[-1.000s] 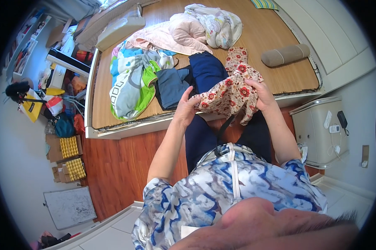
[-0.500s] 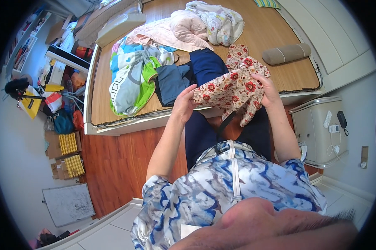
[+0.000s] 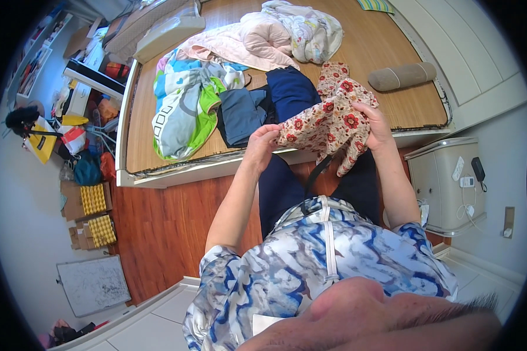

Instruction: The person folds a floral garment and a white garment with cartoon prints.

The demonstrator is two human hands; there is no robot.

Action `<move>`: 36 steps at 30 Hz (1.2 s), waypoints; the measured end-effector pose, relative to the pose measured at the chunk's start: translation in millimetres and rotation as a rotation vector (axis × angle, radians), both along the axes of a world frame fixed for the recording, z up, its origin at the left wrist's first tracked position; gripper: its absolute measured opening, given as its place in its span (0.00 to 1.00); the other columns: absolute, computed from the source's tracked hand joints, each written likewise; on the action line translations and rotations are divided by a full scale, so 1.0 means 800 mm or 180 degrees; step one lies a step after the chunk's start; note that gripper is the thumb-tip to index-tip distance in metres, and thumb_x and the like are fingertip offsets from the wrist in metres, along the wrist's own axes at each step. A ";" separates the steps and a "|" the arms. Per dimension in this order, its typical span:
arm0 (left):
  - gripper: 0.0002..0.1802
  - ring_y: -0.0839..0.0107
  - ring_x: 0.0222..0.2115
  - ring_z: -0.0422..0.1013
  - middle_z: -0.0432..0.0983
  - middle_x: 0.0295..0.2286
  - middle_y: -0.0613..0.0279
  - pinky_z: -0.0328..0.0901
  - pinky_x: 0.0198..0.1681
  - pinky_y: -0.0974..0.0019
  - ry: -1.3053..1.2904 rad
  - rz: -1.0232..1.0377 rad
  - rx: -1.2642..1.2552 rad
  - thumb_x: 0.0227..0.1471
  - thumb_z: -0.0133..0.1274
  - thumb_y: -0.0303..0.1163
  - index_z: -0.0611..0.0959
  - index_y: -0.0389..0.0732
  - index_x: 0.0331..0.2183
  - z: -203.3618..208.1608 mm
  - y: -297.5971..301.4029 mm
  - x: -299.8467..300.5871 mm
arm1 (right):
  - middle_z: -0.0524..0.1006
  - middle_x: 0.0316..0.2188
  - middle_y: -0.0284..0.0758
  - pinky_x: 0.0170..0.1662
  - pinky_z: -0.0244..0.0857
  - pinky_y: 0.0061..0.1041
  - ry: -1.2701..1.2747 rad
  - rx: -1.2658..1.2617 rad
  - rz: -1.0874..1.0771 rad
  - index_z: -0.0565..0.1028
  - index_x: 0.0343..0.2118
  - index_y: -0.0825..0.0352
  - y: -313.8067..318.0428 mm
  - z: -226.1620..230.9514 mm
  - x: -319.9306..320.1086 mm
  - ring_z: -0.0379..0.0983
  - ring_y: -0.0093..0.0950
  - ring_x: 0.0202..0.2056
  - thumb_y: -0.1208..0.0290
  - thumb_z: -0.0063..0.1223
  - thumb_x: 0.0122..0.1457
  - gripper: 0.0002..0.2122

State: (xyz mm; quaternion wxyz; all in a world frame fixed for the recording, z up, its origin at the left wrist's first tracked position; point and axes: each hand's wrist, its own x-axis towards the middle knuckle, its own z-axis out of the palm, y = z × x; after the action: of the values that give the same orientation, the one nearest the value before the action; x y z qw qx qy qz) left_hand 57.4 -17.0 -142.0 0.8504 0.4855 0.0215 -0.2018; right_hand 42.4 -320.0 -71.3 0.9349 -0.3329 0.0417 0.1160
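A cream garment with red flowers [image 3: 326,120] is stretched between my two hands above the near edge of the bed. Its kind I cannot make out. My left hand [image 3: 261,146] pinches its left edge. On the other side my right hand [image 3: 375,124] grips it with the thumb on top. One part of the garment trails onto the bed boards, and loose folds hang down in front of my knees. Just beyond lie folded navy trousers [image 3: 292,93] and a blue-grey folded garment [image 3: 242,114].
A green-edged quilt [image 3: 184,123] lies crumpled on the bed's left, with a pink quilt [image 3: 240,44] behind it. A tan bolster [image 3: 402,76] lies at the right. The bedside cabinet [image 3: 444,181] stands right; cardboard boxes [image 3: 88,202] and a whiteboard [image 3: 94,285] are left.
My left hand has moved slightly down and right along the garment's edge, so the cloth between my hands sags more. My right hand has hardly moved.
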 end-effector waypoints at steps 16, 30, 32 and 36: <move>0.08 0.74 0.37 0.72 0.77 0.35 0.68 0.62 0.46 0.60 0.0489 -0.0468 -0.0053 0.52 0.55 0.40 0.78 0.47 0.32 0.014 -0.026 -0.029 | 0.77 0.39 0.41 0.44 0.72 0.30 -0.0020 -0.0271 0.0061 0.72 0.44 0.72 0.010 0.007 -0.004 0.77 0.30 0.39 0.76 0.48 0.56 0.12; 0.03 0.75 0.35 0.72 0.76 0.33 0.67 0.64 0.44 0.68 -0.0454 0.0563 -0.0849 0.59 0.47 0.31 0.74 0.43 0.34 0.090 0.017 -0.003 | 0.78 0.38 0.39 0.43 0.71 0.26 -0.0013 -0.0893 -0.0020 0.74 0.42 0.74 -0.007 0.016 -0.014 0.76 0.26 0.37 0.74 0.56 0.55 0.13; 0.03 0.75 0.35 0.72 0.76 0.32 0.66 0.65 0.43 0.69 -0.0526 0.0627 -0.0851 0.59 0.46 0.30 0.74 0.43 0.34 0.095 0.024 -0.002 | 0.78 0.37 0.38 0.43 0.70 0.25 -0.0095 -0.1133 -0.0121 0.74 0.41 0.73 -0.009 0.020 -0.017 0.76 0.25 0.37 0.73 0.56 0.55 0.13; 0.02 0.78 0.31 0.72 0.76 0.29 0.67 0.66 0.37 0.73 -0.0730 0.0866 -0.0500 0.59 0.47 0.30 0.73 0.43 0.34 0.102 0.027 0.006 | 0.79 0.35 0.36 0.41 0.69 0.23 -0.0238 -0.1277 -0.0289 0.75 0.40 0.73 -0.016 0.017 -0.014 0.76 0.22 0.35 0.71 0.57 0.55 0.13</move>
State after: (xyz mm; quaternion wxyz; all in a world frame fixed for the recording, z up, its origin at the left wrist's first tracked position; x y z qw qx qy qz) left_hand 61.9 4.9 -60.4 0.9019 0.4301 -0.0260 -0.0294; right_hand 31.6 -332.6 -57.8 0.8550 -0.5143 0.0442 0.0508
